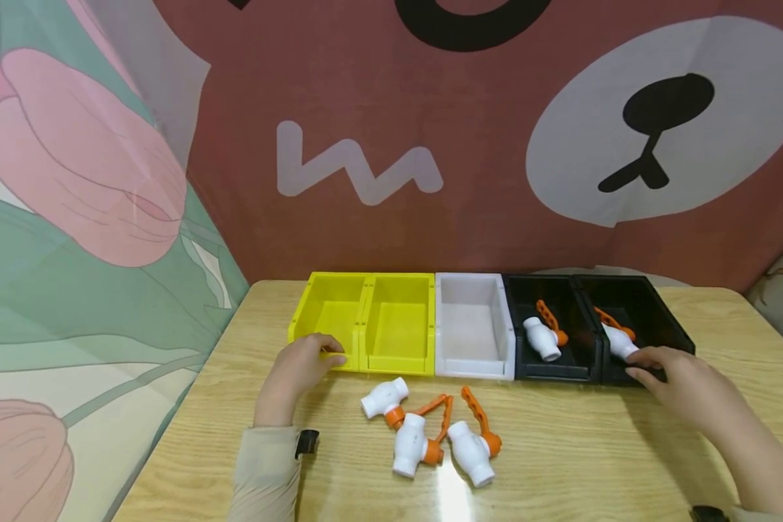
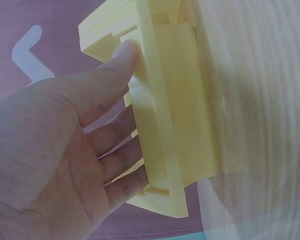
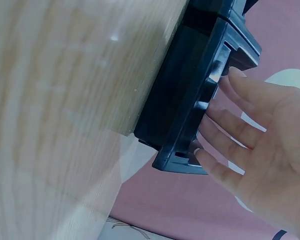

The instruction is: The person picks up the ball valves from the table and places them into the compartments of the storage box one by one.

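My left hand (image 1: 303, 362) rests at the front rim of the leftmost yellow bin (image 1: 331, 281). In the left wrist view its thumb lies against the front lip and the other fingers reach behind it; their tips are hidden. My right hand (image 1: 675, 373) reaches over the front of the far-right black bin (image 1: 665, 319), with fingertips beside a white ball valve (image 1: 618, 341) with an orange handle; whether they touch is unclear. In the right wrist view the fingers look loose and the bin wall hides that valve. Another ball valve (image 1: 543, 339) lies in the neighbouring black bin (image 1: 554, 370).
Three more ball valves, one at the left (image 1: 385, 397), one in the middle (image 1: 409, 446) and one at the right (image 1: 473, 453), lie on the wooden table (image 1: 561, 449). A second yellow bin (image 1: 401, 365) and a white bin (image 1: 475, 368) stand between the hands. Printed cloth hangs behind.
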Demonstrator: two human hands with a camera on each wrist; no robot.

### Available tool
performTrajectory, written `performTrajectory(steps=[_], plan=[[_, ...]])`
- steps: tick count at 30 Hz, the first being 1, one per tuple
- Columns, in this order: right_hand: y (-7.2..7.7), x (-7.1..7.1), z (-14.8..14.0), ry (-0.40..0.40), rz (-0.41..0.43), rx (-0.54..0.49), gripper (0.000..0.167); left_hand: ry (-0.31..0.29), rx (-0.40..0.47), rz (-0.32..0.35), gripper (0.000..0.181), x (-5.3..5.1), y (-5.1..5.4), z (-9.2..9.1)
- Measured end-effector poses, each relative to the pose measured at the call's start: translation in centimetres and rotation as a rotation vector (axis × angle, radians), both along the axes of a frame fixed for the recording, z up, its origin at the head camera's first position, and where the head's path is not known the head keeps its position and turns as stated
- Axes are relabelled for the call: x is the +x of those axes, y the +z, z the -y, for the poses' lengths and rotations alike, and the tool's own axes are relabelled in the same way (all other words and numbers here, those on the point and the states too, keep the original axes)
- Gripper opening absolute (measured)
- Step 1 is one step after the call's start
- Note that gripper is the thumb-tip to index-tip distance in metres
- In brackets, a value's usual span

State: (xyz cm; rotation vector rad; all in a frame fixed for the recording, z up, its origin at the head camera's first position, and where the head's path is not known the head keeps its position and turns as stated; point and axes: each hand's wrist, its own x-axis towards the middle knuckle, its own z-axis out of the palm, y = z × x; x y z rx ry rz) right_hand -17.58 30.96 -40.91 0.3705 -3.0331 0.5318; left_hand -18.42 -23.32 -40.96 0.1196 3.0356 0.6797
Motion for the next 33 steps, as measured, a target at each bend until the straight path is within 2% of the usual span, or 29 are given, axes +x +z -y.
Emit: performTrajectory(steps=[4, 8, 15, 20, 26, 33], plan=[[-0.5, -0.3, 0.1, 0.051, -0.104, 0.010, 0.016, -0.002, -0.003, 0.000, 0.017, -0.1, 0.0, 0.1], [-1.0, -0.6, 0.2, 0.106, -0.208, 0.032, 0.016, 0.001, -0.005, 0.000, 0.017, -0.1, -0.2, 0.1], [-0.8, -1.1, 0.4, 0.115, -0.128, 0.042, 0.011, -0.006, 0.008, -0.010, 0.016, -0.2, -0.1, 0.0], [-0.9, -1.3, 0.5, 0.131, -0.181, 0.040, 0.018, 0.003, 0.032, -0.032, 0.016, -0.2, 0.0, -0.1], [-0.7, -1.5, 0.7, 0.125, -0.195, 0.059, 0.017, -0.016, 0.045, -0.109, 0.018, 0.0, 0.4, -0.4], [-0.6, -1.3, 0.8, 0.083, -0.105, 0.048, 0.014, -0.035, 0.040, -0.208, 0.021, -0.2, 1.1, -0.7]])
